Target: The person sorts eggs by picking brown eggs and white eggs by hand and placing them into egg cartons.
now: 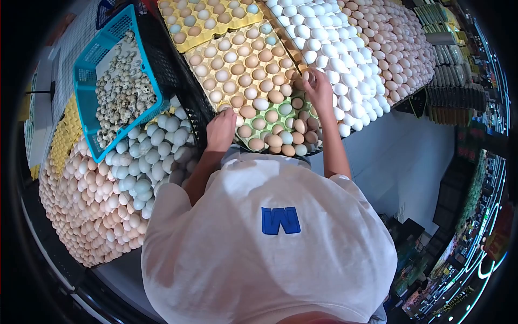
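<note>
A pale yellow egg tray (pixel 200 56) filled with brown, cream and a few bluish eggs lies in front of me. My left hand (pixel 222 131) is closed at its near left corner, fingers curled over the edge beside an egg. At the near right corner, my right hand (pixel 319 93) is closed with thumb and fingers pinched at the rim; its fingertips partly hide what is there. Closer to my body, a green egg tray (pixel 264 115) shows partly beneath the yellow one. Loose brown and bluish eggs (pixel 274 141) are heaped on its near side.
White eggs (pixel 345 70) are piled to the right, with pinkish eggs (pixel 386 43) beyond. On the left stand a blue basket (pixel 147 67) of quail eggs (pixel 127 86), bluish eggs (pixel 154 148) and a big heap of light brown eggs (pixel 91 200). Another yellow tray (pixel 226 26) lies farther back.
</note>
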`<action>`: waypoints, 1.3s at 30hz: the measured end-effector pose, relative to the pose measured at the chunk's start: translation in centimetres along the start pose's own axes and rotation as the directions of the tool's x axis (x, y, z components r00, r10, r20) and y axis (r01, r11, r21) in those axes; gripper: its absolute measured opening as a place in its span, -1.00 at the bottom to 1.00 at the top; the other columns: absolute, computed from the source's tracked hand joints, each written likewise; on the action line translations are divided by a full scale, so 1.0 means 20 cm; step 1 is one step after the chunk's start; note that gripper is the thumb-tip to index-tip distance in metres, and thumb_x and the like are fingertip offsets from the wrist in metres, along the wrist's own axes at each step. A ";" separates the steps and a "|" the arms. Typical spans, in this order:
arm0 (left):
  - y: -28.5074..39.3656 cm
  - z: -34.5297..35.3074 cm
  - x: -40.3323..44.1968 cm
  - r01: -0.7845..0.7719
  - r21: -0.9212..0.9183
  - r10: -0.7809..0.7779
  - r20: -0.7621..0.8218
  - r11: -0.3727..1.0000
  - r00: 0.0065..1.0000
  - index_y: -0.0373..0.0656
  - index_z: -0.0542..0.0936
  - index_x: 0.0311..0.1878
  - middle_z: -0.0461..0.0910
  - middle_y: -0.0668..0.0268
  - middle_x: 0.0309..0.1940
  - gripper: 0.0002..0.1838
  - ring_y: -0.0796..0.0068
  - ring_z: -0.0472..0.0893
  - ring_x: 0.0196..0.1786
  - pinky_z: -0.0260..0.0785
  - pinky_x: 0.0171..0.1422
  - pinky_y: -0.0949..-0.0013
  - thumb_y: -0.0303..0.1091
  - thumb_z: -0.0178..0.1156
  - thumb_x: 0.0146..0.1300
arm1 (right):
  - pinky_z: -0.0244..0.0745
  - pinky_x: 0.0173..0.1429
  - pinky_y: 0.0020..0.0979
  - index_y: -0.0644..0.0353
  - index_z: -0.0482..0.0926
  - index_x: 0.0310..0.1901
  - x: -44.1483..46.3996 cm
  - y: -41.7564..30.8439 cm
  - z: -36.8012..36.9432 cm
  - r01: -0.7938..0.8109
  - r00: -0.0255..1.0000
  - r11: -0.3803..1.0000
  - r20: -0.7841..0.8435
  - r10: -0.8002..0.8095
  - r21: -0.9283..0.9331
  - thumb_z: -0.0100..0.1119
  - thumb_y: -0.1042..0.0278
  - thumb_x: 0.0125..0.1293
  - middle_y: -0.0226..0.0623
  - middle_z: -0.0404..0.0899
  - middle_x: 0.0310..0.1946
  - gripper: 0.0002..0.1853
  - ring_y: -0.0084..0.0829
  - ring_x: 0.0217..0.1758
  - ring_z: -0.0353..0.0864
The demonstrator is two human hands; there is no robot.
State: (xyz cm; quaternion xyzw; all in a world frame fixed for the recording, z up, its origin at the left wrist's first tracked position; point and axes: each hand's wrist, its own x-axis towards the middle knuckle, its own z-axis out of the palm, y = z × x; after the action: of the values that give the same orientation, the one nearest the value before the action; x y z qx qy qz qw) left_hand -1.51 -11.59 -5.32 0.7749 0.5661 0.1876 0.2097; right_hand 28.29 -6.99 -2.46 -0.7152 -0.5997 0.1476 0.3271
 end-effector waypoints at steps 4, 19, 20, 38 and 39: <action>0.00 -0.01 0.00 0.012 -0.094 -0.018 -0.066 0.996 0.998 -0.19 0.51 -0.32 0.61 0.12 -0.40 -0.83 0.09 0.62 -0.32 0.44 -0.24 0.12 -0.30 0.07 0.33 | 0.46 -0.17 -0.17 0.25 0.55 -0.08 0.07 0.05 0.09 0.219 0.969 0.958 -0.072 -0.236 -0.186 0.36 0.42 0.03 -0.14 0.54 -0.30 -0.62 -0.14 -0.24 0.52; -0.01 -0.01 -0.02 0.035 -0.361 -0.110 -0.189 0.932 0.976 -0.13 0.55 -0.27 0.49 0.23 -0.62 -0.89 0.23 0.54 -0.55 0.35 -0.45 0.23 -0.32 0.16 0.28 | 0.55 -0.14 -0.46 0.27 0.55 -0.01 0.36 -0.21 0.44 0.020 0.989 0.867 0.120 -0.092 0.498 0.32 0.40 0.12 -0.26 0.61 -0.27 -0.62 -0.50 -0.25 0.60; -0.01 0.00 -0.02 0.030 -0.360 -0.108 -0.197 0.932 0.974 -0.13 0.55 -0.26 0.49 0.24 -0.62 -0.90 0.24 0.54 -0.56 0.35 -0.45 0.23 -0.32 0.16 0.27 | 0.55 -0.13 -0.45 0.27 0.55 0.00 0.39 -0.28 0.48 0.020 0.984 0.865 0.143 -0.106 0.501 0.32 0.39 0.12 -0.25 0.62 -0.26 -0.62 -0.49 -0.24 0.61; -0.06 0.11 0.00 -0.037 -0.234 -0.034 -0.292 0.972 0.956 -0.03 0.55 -0.22 0.62 0.25 -0.50 -0.90 0.22 0.64 -0.44 0.47 -0.37 0.18 -0.29 0.19 0.23 | 0.43 -0.03 -0.11 0.26 0.47 -0.14 0.50 -0.96 1.21 0.389 0.878 0.871 0.166 -0.449 0.300 0.35 0.30 0.07 -0.04 0.46 -0.20 -0.63 0.01 -0.09 0.48; -0.06 0.12 -0.01 -0.012 -0.216 -0.047 -0.268 0.976 0.962 -0.03 0.55 -0.23 0.62 0.25 -0.50 -0.90 0.22 0.64 -0.44 0.47 -0.37 0.18 -0.28 0.19 0.23 | 0.42 -0.02 -0.12 0.26 0.46 -0.14 0.49 -0.93 1.20 0.430 0.867 0.860 0.140 -0.478 0.277 0.37 0.30 0.06 -0.05 0.47 -0.21 -0.62 0.00 -0.09 0.48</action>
State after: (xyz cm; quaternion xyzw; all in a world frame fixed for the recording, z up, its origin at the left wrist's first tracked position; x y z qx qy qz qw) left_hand -1.31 -11.78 -8.01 0.7095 0.5727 0.3502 0.2144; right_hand 1.97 10.55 -6.45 -0.4897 -0.7603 0.2089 0.3722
